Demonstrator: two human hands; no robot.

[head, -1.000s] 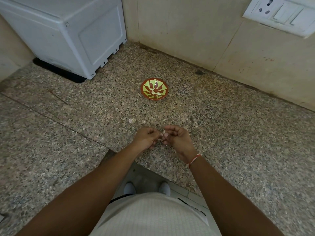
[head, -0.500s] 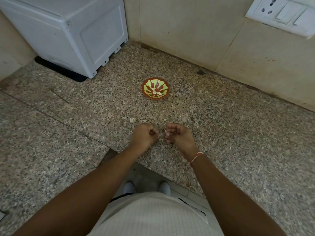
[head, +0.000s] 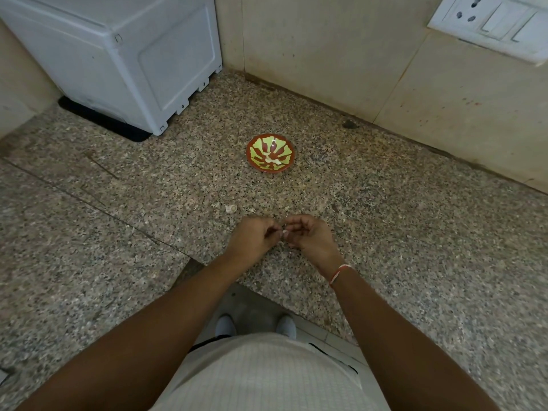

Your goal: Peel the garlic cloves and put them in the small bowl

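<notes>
A small red bowl (head: 270, 143) with a yellow-green pattern sits on the granite counter, and a few pale peeled cloves (head: 274, 161) lie inside it. Nearer to me, my left hand (head: 252, 237) and my right hand (head: 308, 235) meet fingertip to fingertip. Between them they pinch a small whitish garlic clove (head: 284, 231), mostly hidden by the curled fingers. A loose pale garlic piece (head: 231, 208) lies on the counter just beyond my left hand.
A white appliance (head: 118, 60) stands at the back left on a black mat. The tiled wall (head: 326, 48) closes the back, with a white switch plate (head: 492, 22) at top right. The counter's front edge (head: 267, 292) steps in near my body.
My hands were slightly apart half a second ago and have come together again around the clove. The bowl and the loose piece stayed put.
</notes>
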